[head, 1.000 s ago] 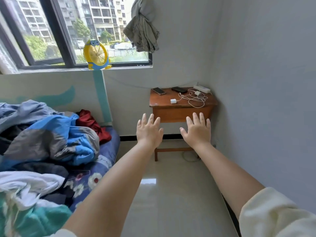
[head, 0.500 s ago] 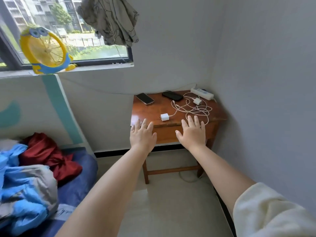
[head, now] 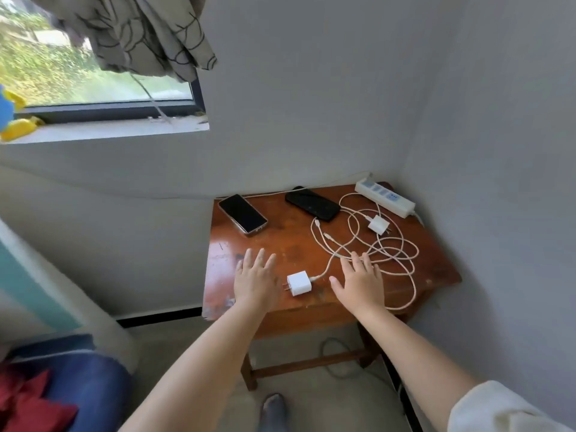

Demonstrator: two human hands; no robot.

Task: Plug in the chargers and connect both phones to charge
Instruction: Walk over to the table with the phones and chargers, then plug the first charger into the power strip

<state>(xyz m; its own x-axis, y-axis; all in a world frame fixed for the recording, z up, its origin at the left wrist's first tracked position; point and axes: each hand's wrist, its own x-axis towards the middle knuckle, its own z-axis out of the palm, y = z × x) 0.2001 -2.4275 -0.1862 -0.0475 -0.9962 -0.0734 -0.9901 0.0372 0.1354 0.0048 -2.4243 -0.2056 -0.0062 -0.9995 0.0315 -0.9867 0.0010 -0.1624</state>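
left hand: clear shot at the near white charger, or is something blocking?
Probably yes. The left hand hovers open just left of the near charger, prongs facing it, with only bare table between them.

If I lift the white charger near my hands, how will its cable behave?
The near charger looks small and probably light. Its cable lies in loose, overlapping loops, so it is likely floppy and will trail behind. It may snag the second charger, whose cable crosses the same tangle.
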